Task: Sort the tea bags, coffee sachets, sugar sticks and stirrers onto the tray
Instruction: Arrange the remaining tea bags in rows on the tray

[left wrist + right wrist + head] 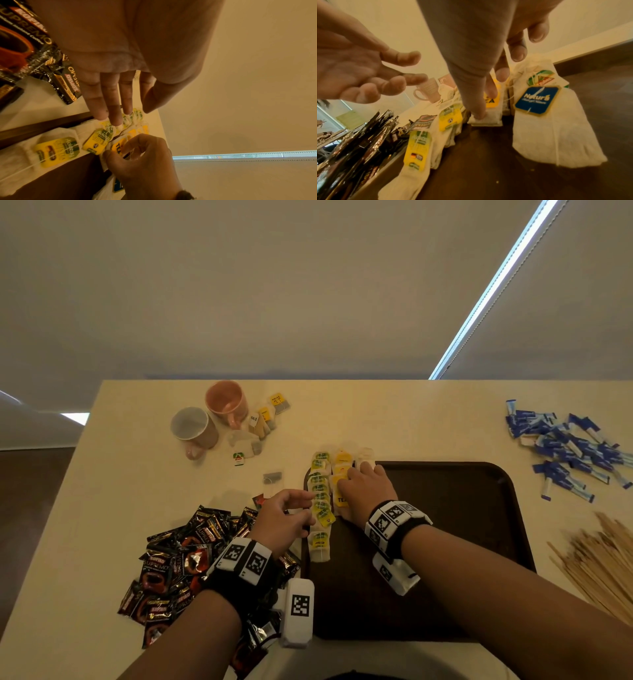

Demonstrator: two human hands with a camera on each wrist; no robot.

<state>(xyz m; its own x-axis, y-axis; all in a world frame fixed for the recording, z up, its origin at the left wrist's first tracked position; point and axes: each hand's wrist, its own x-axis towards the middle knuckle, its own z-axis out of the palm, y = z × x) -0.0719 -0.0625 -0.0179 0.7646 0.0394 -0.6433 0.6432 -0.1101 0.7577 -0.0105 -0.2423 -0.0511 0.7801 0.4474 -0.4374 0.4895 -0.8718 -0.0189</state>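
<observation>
A dark brown tray [445, 525] lies in front of me. Along its left edge runs a row of green-and-yellow tagged tea bags [320, 498], with a shorter row of yellow-tagged tea bags [342, 465] beside it. My right hand [356, 477] pinches a yellow-tagged tea bag [491, 102] in that second row, thumb pressing its near end. A blue-tagged tea bag [537, 100] lies on the tray just right of it. My left hand [301, 498] hovers over the green-tagged row, fingers relaxed and holding nothing.
A heap of black coffee sachets [178, 570] lies left of the tray. Blue sugar sticks [568, 450] and wooden stirrers [603, 559] lie to its right. Two mugs [195, 429] and loose tea bags [263, 419] sit at the back left.
</observation>
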